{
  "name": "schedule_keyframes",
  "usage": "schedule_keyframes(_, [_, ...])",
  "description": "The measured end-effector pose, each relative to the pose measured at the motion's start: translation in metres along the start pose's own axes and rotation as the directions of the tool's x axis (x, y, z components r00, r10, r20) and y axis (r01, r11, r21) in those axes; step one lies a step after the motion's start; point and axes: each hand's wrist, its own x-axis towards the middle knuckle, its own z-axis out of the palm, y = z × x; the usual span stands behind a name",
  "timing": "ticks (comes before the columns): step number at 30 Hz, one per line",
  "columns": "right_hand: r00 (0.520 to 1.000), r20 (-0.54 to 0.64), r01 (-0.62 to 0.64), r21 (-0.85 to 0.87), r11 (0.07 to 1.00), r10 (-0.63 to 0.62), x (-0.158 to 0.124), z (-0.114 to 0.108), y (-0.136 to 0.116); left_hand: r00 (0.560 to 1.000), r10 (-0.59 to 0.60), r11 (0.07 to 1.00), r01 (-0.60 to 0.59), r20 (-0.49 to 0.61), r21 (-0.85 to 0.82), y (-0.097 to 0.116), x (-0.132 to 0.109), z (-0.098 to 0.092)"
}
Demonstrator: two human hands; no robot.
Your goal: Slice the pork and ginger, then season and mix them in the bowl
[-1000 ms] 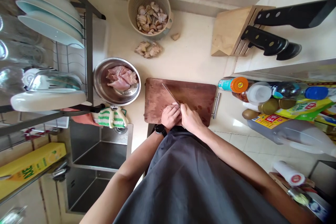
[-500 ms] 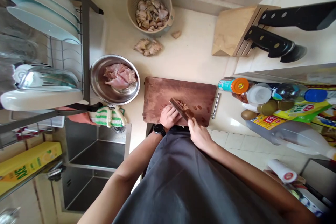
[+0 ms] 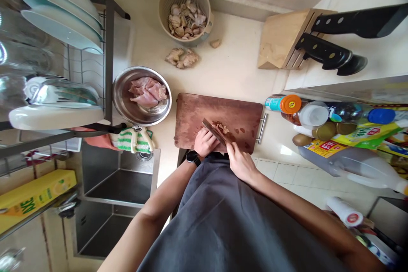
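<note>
The work in hand is cutting meat on a brown wooden cutting board [image 3: 219, 110], which sits on the counter with a metal handle at its far end. The person's right hand [image 3: 241, 163] is closed around the knife [image 3: 213, 131], its fingers wrapped over the handle, and the dark blade stands angled across the board with its tip pointing toward the left side. The left hand [image 3: 205, 143], with a black wristwatch [image 3: 193, 158] on its wrist, is half curled right beside the blade, knuckles up and fingers bent down onto the board; from here I cannot tell whether it has hold of a piece of meat beneath it. A small heap of cut meat [image 3: 223, 128] lies just past the blade, with reddish wet marks around it. More raw meat [image 3: 148, 92] waits uncut in a steel bowl [image 3: 114, 97] near the board's left edge, so the cutting looks only partly done. With the blade so close to those knuckles, the next cut calls for the left fingertips to stay tucked back from the edge and for the meat to be held firm. A knife block [image 3: 277, 40] stands on the counter beyond the board, and bottles [image 3: 314, 114] crowd the right side.
</note>
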Motion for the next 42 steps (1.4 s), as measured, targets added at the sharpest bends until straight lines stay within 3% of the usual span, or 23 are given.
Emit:
schedule_keyframes(9, [0.985,0.164,-0.042,-0.02,0.999,0.045,-0.027,0.006,0.005,1.0,-0.009,0.999,0.009,0.005,0.046,0.002,0.002,0.002])
schedule_keyframes(12, [0.984,0.173,-0.042,0.006,0.999,0.04,-0.009,-0.002,-0.001,1.0,-0.026,1.0,0.026,-0.01,0.016,0.001,0.003,0.003])
schedule_keyframes(15, [0.99,0.132,-0.047,0.039,0.998,0.041,0.03,-0.018,-0.011,0.999,-0.008,1.0,0.008,-0.048,0.0,0.0,0.003,0.004])
schedule_keyframes(18, [1.0,0.016,-0.021,0.106,0.994,0.02,0.062,-0.033,-0.016,0.997,0.019,0.999,-0.021,-0.074,-0.027,0.0,0.003,0.005])
schedule_keyframes(20, [0.998,-0.06,-0.01,0.149,0.989,0.019,0.066,-0.035,-0.013,0.997,0.013,0.999,-0.016,-0.073,-0.04,0.001,0.003,0.003])
schedule_keyframes(22, [0.996,-0.078,-0.03,0.149,0.988,0.042,0.053,-0.028,-0.008,0.997,-0.004,0.999,0.001,-0.073,-0.037,0.001,0.002,0.001])
schedule_keyframes(28, [0.998,0.056,-0.004,-0.014,1.0,0.004,-0.011,0.002,-0.001,1.0,-0.004,0.999,0.005,-0.023,0.038,0.0,-0.006,-0.002])
schedule_keyframes(34, [0.987,0.16,-0.021,-0.066,0.998,0.032,-0.03,0.007,0.002,1.0,-0.005,0.998,0.006,-0.015,0.064,-0.001,-0.008,0.003])
schedule_keyframes(38, [0.984,0.177,-0.021,-0.072,0.997,0.034,-0.009,-0.001,-0.006,0.999,-0.031,0.999,0.031,-0.034,0.015,-0.002,-0.008,0.005])
schedule_keyframes(42, [0.993,0.119,-0.021,-0.004,1.0,0.022,0.039,-0.023,-0.022,0.999,-0.046,0.998,0.046,0.0,-0.035,-0.003,-0.01,0.007])
